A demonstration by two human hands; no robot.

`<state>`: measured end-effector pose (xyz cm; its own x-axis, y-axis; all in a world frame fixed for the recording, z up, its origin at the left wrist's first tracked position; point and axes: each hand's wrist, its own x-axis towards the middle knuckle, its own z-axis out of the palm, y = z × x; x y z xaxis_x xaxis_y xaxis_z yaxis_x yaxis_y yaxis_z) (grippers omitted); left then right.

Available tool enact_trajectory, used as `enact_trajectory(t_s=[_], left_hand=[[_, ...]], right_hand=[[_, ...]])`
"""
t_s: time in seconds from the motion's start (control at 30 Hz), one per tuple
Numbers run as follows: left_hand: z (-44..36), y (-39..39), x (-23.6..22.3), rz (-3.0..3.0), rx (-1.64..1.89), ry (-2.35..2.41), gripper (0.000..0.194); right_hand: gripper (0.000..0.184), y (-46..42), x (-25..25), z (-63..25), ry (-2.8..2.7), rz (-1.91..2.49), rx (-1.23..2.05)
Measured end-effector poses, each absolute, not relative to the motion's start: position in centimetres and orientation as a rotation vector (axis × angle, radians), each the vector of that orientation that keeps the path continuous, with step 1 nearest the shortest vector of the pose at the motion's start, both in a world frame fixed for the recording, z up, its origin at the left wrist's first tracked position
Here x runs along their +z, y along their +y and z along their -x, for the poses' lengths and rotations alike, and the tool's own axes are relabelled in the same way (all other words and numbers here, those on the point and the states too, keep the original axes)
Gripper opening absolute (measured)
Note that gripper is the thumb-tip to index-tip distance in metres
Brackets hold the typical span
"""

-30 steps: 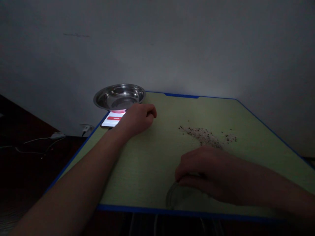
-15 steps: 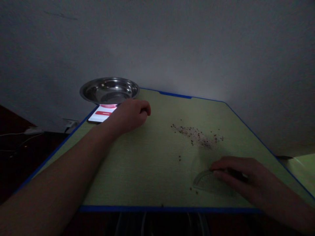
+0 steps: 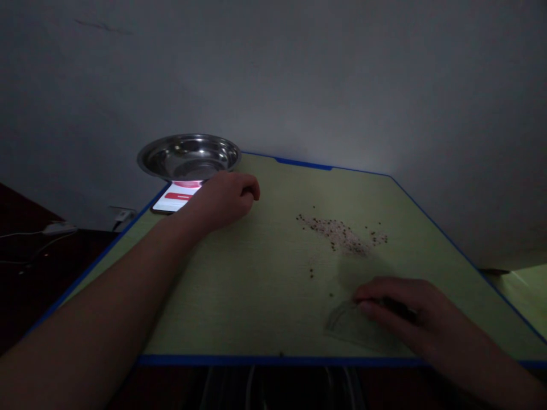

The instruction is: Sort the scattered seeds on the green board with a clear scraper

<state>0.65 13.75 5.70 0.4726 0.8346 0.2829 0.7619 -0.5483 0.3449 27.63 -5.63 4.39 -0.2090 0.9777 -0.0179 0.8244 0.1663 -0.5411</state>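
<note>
My right hand point(image 3: 404, 310) pinches a clear plastic protractor point(image 3: 352, 327) by its curved edge, close above the near right part of the table. Beyond it, a spread of pale grains mixed with dark round beads or seeds point(image 3: 337, 232) lies on the tabletop. A few stray dark ones lie nearer, one of them just beyond the protractor. My left hand point(image 3: 228, 196) rests with curled fingers beside a lit phone point(image 3: 171, 199), its wrist overlapping the phone from this angle. Whatever the left fingers enclose, if anything, is hidden.
A shiny metal basin point(image 3: 147, 162) stands at the far left corner, just behind the phone. The light green table point(image 3: 239, 296) has a blue edge and reaches the grey wall point(image 3: 299, 74). Cables and a power strip point(image 3: 60, 228) lie beyond its left side.
My right hand has shifted slightly left with the protractor. Two stray dark seeds by its near corner no longer show, and one now shows just beyond it. My left hand stays in place.
</note>
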Motion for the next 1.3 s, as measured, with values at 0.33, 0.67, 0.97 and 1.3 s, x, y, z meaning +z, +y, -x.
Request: enact_trajectory(t_s=[0.33,0.67,0.97,1.3], left_hand=[[-0.6,13.7,5.7,-2.547,0.645,1.380,0.024],[-0.6,13.8,5.4,-2.561,0.642,1.368,0.027],[-0.7,13.7,5.6,-2.548,0.636,1.369,0.027],[-0.7,13.6,5.5,-2.533,0.648,1.344,0.027]], right_hand=[[0.024,-2.8,4.6,-28.8,-1.924,1.796,0.371],[0.021,-4.2,4.1,-28.4,-2.013,1.710,0.538],[0.019,-5.7,4.4,-25.4,-2.098,1.569,0.599],[0.018,-4.8,4.7,-22.4,-2.181,1.459,0.777]])
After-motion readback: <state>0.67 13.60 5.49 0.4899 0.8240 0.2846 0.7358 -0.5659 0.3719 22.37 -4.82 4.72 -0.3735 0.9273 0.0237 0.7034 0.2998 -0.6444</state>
